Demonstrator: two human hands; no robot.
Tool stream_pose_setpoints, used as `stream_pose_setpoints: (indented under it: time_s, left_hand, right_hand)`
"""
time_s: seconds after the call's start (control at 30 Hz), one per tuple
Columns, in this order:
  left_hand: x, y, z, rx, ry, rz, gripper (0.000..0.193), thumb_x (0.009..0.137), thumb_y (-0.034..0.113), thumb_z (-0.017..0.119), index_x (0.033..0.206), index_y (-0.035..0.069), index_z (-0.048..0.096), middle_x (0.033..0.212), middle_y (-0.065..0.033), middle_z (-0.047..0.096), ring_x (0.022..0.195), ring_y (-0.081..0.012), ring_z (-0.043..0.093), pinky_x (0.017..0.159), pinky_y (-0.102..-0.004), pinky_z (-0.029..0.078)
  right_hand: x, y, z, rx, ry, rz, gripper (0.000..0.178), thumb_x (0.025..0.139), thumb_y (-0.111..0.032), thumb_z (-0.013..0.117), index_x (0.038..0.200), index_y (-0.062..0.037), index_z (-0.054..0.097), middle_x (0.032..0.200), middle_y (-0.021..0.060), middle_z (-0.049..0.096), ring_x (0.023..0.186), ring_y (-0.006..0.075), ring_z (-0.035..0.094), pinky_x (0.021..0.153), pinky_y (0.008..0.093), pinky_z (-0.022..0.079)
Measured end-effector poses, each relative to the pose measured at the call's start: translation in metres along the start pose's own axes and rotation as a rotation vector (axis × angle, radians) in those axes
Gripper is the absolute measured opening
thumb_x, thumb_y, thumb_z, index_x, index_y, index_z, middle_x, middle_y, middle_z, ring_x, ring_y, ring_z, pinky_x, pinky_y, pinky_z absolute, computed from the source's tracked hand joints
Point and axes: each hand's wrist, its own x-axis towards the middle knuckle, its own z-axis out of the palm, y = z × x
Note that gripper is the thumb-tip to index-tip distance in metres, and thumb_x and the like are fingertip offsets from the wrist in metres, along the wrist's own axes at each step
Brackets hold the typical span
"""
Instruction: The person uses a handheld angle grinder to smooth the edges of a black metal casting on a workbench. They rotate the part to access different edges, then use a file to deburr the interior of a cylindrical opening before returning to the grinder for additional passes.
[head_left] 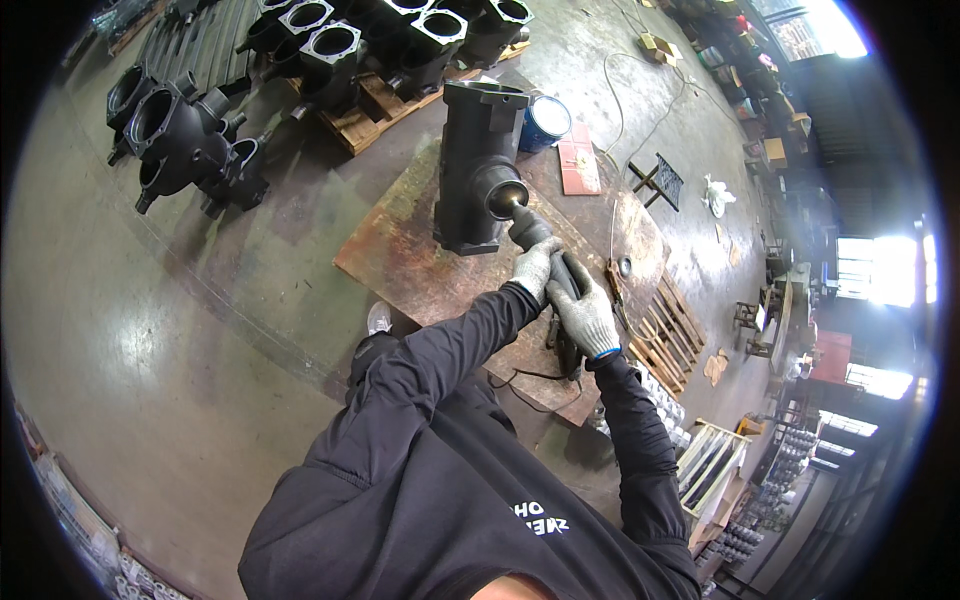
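Note:
A black cast-metal valve body (465, 160) stands on a rusty metal worktable (395, 240). Its round side port (506, 198) faces me. I hold a dark corded die grinder (530, 228) with both gloved hands, and its tip is at the mouth of that port. My left hand (536, 270) is wrapped round the front of the tool, close to the casting. Farther back, my right hand (588, 312) grips the grinder's rear body. Whether the tip touches the metal inside the port, I cannot tell.
Behind the casting stand a blue tin (546, 120) and a red flat piece (579, 160). Several similar black castings (335, 42) sit on a wooden pallet (365, 120), with more (180, 135) on the floor at left. A cord (535, 376) trails near my right arm. Wooden slats (668, 325) lie right.

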Motion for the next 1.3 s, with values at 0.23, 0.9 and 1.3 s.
stream_pose_setpoints:
  time_s: [0.23,0.9,1.3]
  left_hand:
    - [0.015,0.005,-0.006,-0.061,-0.086,-0.121,0.038,0.089,0.031,0.071,0.115,0.007,0.057,0.101,-0.0131,0.065,0.083,-0.0281,0.066,0.079,-0.0468,0.058]
    - [0.1,0.049,-0.026,-0.021,-0.27,-0.296,0.051,0.094,0.042,0.062,0.119,-0.002,0.056,0.11,-0.0265,0.066,0.102,-0.0376,0.066,0.098,-0.0476,0.051]
    - [0.014,0.006,0.001,-0.047,-0.03,-0.111,0.034,0.089,0.037,0.07,0.108,0.009,0.062,0.086,-0.0138,0.068,0.072,-0.0307,0.068,0.07,-0.0481,0.058]
  right_hand:
    - [0.009,-0.002,0.001,-0.06,-0.018,0.04,0.068,0.091,-0.031,0.073,0.149,-0.0022,0.053,0.135,0.0261,0.066,0.126,0.0327,0.065,0.105,0.0369,0.05]
    - [0.087,-0.003,0.026,-0.191,-0.086,0.041,0.07,0.087,-0.042,0.069,0.143,-0.0012,0.058,0.127,0.0277,0.069,0.121,0.0388,0.067,0.103,0.0411,0.052]
    - [0.014,-0.013,-0.006,-0.099,-0.034,0.023,0.067,0.09,-0.03,0.074,0.147,-0.0017,0.055,0.127,0.0254,0.07,0.118,0.0298,0.07,0.099,0.0357,0.053]
